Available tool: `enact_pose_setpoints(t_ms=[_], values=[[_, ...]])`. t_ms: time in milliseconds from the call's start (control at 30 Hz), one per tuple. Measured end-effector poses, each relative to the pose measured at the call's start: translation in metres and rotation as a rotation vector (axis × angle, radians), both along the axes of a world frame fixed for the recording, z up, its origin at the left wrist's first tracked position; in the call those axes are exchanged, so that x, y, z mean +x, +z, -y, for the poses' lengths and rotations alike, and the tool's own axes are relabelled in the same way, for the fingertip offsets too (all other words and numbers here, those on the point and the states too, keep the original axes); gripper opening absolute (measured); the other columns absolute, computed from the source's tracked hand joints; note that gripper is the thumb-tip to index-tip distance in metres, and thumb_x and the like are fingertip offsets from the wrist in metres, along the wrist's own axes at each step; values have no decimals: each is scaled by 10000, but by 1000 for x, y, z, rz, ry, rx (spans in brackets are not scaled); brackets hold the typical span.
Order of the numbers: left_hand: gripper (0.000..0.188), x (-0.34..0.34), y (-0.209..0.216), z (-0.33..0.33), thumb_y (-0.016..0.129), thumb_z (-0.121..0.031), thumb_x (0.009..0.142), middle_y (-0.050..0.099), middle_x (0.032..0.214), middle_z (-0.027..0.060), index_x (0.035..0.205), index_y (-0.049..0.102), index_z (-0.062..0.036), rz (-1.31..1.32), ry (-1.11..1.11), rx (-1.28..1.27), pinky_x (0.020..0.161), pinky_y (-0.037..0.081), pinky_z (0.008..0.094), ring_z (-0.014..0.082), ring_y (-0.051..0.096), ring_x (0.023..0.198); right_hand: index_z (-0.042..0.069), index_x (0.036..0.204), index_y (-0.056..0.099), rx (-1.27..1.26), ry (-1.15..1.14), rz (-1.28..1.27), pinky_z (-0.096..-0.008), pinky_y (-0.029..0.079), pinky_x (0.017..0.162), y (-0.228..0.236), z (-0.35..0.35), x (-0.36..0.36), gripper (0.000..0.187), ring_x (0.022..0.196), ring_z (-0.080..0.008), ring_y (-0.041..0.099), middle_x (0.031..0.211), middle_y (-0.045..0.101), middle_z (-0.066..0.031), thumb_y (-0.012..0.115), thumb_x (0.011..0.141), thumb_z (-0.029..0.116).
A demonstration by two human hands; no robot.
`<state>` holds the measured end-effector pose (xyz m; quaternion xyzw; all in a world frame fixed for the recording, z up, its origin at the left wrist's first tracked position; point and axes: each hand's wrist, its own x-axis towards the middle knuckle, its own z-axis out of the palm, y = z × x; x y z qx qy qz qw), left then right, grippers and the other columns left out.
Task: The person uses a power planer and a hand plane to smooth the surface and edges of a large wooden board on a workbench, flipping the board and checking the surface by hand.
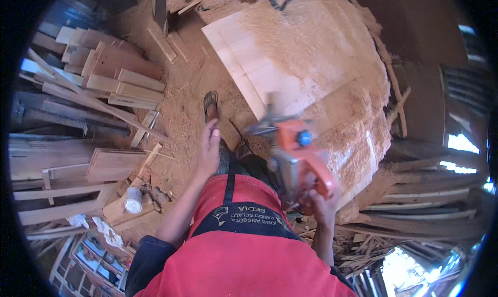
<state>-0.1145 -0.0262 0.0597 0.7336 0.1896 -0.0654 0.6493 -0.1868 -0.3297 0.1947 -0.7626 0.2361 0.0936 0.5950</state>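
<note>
My right hand (324, 206) is wrapped round the rear handle of an orange electric planer (295, 141), which has a blue knob and a grey motor housing. The planer is blurred and tilted in front of my right side, overlapping the near edge of a wide pale wood board (233, 53); I cannot tell whether it touches the board. Off to the left, my left hand (208, 150) hangs in the air beside my apron, its fingers stretched out and holding nothing. A thick layer of wood shavings (321, 37) covers much of the board.
Stacked planks (124, 84) line the left side. A white can (133, 200) stands at the lower left by wood offcuts. Long strips of timber (425, 198) are piled on the right. My sandalled foot (210, 105) rests on the dusty floor.
</note>
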Motion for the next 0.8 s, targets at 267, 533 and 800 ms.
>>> enact_pose_setpoints(t_ms=[267,533,800], values=[[530,-70,-27,42,374,-395,1080,671,1171,217,1220,639,42,17,-488,86,1049,417,387,328,602,1175,9,937,613,-268,-612,187,-305,475,469,-3,119,-68,127,497,-138,573,685,596,-47,654,848,91],[527,-74,-3,38,399,-402,1075,665,1254,197,1244,641,34,17,-538,146,1069,418,378,290,597,1218,-37,993,695,-709,-668,193,-441,528,716,-89,226,-68,349,740,-330,681,812,708,-196,744,814,259],[564,-49,-6,26,427,-452,1066,678,1223,183,1239,642,40,-10,-417,123,1050,429,351,255,610,1183,-15,1243,631,-618,-454,169,-387,525,850,-75,204,-72,496,957,-278,673,1079,706,-148,765,854,263]])
